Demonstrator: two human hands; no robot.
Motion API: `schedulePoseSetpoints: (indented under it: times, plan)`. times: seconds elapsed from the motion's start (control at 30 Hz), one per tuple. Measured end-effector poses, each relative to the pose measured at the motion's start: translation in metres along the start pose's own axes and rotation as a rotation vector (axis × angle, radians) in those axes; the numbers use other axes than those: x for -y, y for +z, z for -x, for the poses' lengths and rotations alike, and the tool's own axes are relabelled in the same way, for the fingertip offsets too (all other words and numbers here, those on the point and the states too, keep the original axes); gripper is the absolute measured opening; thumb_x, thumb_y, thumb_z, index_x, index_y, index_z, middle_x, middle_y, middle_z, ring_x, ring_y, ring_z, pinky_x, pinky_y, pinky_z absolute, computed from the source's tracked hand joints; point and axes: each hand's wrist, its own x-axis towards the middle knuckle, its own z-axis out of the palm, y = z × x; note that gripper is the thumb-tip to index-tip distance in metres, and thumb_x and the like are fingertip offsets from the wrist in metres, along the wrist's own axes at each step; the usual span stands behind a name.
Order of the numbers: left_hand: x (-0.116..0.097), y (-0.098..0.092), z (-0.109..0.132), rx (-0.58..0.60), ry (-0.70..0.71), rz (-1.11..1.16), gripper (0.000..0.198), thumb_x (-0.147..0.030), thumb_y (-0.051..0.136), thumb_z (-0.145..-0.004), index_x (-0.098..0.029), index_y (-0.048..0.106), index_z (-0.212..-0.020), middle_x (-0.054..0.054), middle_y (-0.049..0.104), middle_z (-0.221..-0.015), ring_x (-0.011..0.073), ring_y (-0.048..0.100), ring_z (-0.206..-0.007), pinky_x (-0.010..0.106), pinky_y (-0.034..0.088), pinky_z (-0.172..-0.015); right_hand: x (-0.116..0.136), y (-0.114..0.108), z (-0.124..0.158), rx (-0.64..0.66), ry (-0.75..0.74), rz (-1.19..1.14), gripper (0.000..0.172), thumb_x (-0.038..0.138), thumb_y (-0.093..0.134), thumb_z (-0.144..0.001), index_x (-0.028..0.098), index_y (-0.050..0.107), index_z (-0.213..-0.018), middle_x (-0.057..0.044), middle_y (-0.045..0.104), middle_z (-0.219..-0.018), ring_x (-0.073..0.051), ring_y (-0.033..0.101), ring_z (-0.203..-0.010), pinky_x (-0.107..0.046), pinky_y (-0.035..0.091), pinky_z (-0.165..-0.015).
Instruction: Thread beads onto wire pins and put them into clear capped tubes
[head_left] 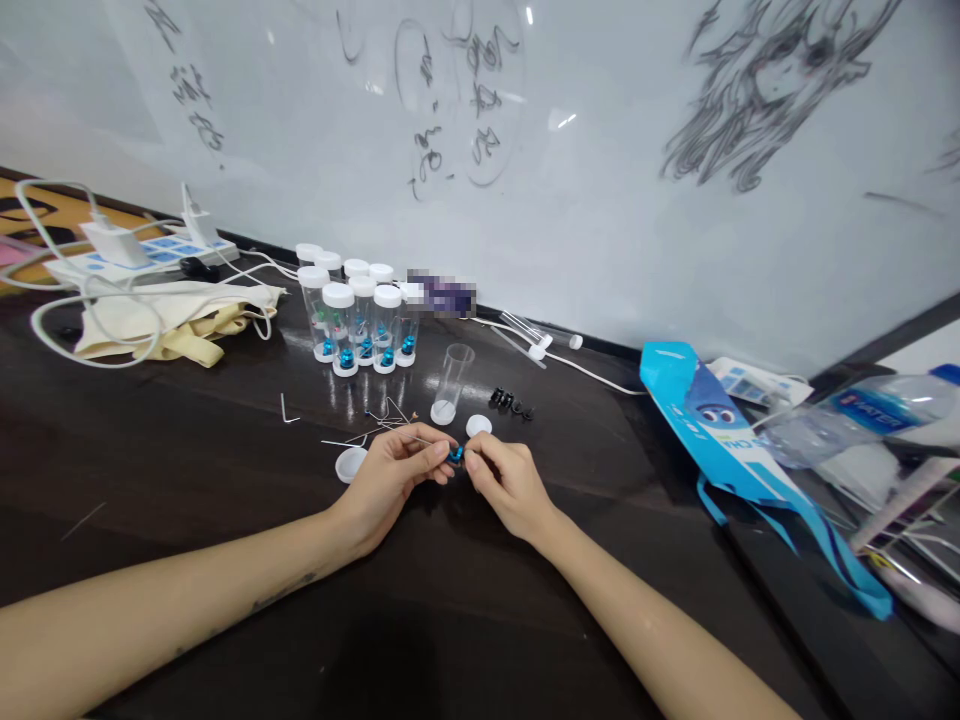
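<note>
White plastic, shallow and round, a cap (350,464) lies on the dark brown tabletop (225,640), just beside the left hand (401,468). That hand's thumb and fingertips are pinched on a small, shiny blue piece (455,454), held up in front of a clear cylindrical tube (455,378). From where I stand the piece looks light and probably stiff; its gloss may make it slippery, so I'd take it by its edges, without squeezing hard. At its right side, the right hand (514,485) has thumb and forefinger curled close together; whether they grip it, I can't tell.

Thin metal wires (386,410) run partly out of sight behind the left hand. Fingers cover most of the blue piece, so its full shape is lost to me. Farther right, the black, coil-like bits (512,403) are too small to make out.
</note>
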Motion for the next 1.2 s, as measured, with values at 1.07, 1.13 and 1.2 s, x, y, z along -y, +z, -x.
schedulePoseSetpoints:
  times: [1.07,1.13,1.2]
  plan:
    - [-0.0036,0.0028,0.0010,-0.042,-0.015,0.027,0.011,-0.023,0.078,-0.073,-0.014,0.073,-0.077,0.001,0.068,-0.063,0.0089,0.059,-0.060,0.018,0.048,-0.063,0.0018,0.0026,0.0015,-0.022,0.000,0.001,0.010,0.026,0.053,-0.091,0.021,0.048,-0.097,0.006,0.049,-0.062,-0.009,0.043,-0.046,-0.021,0.032,-0.048]
    - [-0.0030,0.0025,0.0013,-0.037,-0.015,0.021,0.011,-0.024,0.077,-0.074,-0.014,0.073,-0.078,0.001,0.068,-0.063,0.0088,0.059,-0.060,0.018,0.047,-0.063,0.0015,0.0026,0.0014,-0.020,-0.006,0.008,0.006,0.025,0.052,-0.092,0.021,0.049,-0.094,0.006,0.049,-0.062,-0.009,0.043,-0.046,-0.022,0.032,-0.049]
    - [-0.0025,0.0021,0.0015,-0.030,-0.013,0.012,0.012,-0.024,0.077,-0.075,-0.014,0.074,-0.079,0.001,0.068,-0.064,0.0089,0.059,-0.060,0.018,0.047,-0.063,0.0011,0.0020,0.0012,-0.013,-0.011,0.013,0.006,0.026,0.050,-0.093,0.020,0.050,-0.091,0.006,0.046,-0.060,-0.009,0.042,-0.047,-0.022,0.033,-0.051]
